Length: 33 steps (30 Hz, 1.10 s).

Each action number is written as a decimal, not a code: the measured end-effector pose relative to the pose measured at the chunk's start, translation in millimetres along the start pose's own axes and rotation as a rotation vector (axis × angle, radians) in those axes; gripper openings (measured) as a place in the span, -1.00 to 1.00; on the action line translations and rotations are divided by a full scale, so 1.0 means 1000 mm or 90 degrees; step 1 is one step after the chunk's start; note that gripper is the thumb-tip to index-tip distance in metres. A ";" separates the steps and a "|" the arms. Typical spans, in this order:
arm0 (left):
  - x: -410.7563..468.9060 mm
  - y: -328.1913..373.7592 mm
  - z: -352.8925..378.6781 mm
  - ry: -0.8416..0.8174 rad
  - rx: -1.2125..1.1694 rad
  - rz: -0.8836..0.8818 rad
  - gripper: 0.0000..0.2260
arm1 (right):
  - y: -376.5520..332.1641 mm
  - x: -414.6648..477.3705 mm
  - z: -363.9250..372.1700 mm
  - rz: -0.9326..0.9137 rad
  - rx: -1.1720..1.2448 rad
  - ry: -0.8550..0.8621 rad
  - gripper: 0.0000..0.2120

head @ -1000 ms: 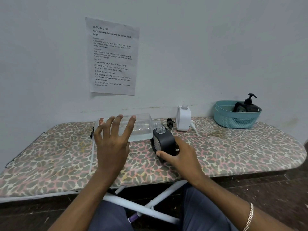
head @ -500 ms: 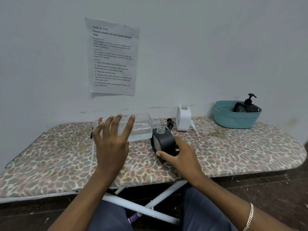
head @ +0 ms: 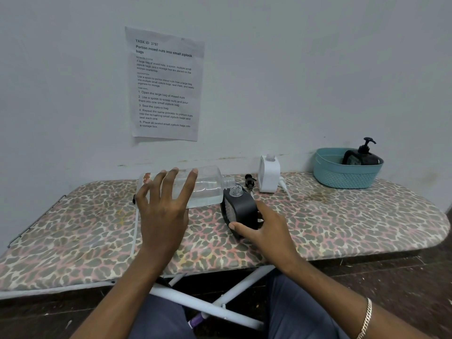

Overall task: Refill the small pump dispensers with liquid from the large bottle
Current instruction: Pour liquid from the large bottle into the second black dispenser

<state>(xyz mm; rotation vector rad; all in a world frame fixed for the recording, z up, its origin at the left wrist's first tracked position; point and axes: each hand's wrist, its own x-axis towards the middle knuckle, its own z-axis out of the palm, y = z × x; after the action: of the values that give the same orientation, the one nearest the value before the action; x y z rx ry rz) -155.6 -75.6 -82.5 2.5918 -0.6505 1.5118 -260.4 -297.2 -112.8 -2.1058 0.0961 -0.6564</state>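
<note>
The left hand (head: 166, 211) grips the large clear plastic bottle (head: 208, 189), its four fingers spread across the near side and their tips hooked over the upper edge. The bottle lies almost level above the leopard-print ironing board (head: 342, 216). Its long axis runs left to right and its open mouth points right. That mouth sits just above and behind the clear open neck (head: 236, 191) of the small black flat-sided dispenser (head: 241, 211), which stands upright on the board. The right hand (head: 267, 231) holds this dispenser, thumb on the near face and fingers curled round the right side. Any stream between mouth and neck is too fine to make out. The pour probably depends on the mouth staying directly over the narrow neck, so the left hand would do the tilting.
</note>
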 end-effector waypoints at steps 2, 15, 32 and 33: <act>0.000 0.000 0.000 0.002 -0.002 0.000 -0.18 | 0.000 0.000 0.001 0.004 0.009 0.001 -0.63; 0.000 -0.001 0.000 0.001 0.000 0.003 -0.16 | -0.004 0.000 0.000 -0.004 0.001 0.001 -0.64; 0.001 -0.001 0.000 0.006 -0.003 0.011 -0.18 | 0.000 0.001 0.000 -0.004 -0.001 0.003 -0.63; 0.001 -0.001 0.000 0.006 -0.003 0.011 -0.18 | 0.000 0.001 0.000 -0.002 0.002 0.003 -0.63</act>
<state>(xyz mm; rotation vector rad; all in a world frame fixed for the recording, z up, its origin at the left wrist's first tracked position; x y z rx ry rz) -154.6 -75.6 -81.6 2.5800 -0.6759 1.5251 -258.9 -297.5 -112.6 -2.1024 0.0944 -0.6640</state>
